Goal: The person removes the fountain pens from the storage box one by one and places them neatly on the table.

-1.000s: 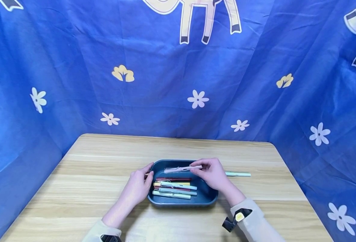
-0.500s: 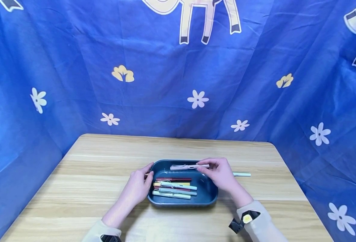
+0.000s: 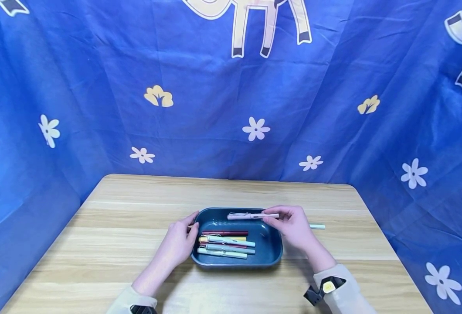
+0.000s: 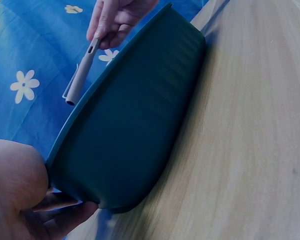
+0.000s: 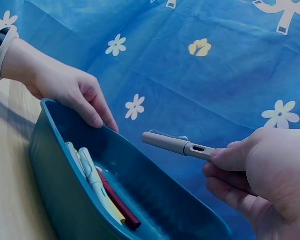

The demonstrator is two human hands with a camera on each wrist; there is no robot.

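My left hand (image 3: 178,242) grips the left end of a dark blue-green, round-cornered tray (image 3: 264,264), thumb at the rim and fingers along the outer wall. My right hand (image 3: 291,224) pinches a pale lilac-grey pen (image 3: 240,216) by one end. The pen's clip end points left, above the tray's back right part; in the right wrist view, the same pen (image 5: 165,142) shows clear of the rim. Inside the tray, several pens lie side by side to the left: a dark red pen (image 3: 235,233), a light blue pen (image 3: 235,241), a grey pen (image 3: 235,249) and a cream pen (image 3: 223,252) among them.
A mint-green pen (image 3: 317,226) lies on the wooden table (image 3: 137,209) right of the tray, partly hidden behind my right hand. A blue curtain (image 3: 199,109) with flowers and animal prints surrounds the table's back and sides.
My right hand has moved to the right with the pale pen, covering more of the mint-green pen. The left hand, the tray and the pens in it stay put.
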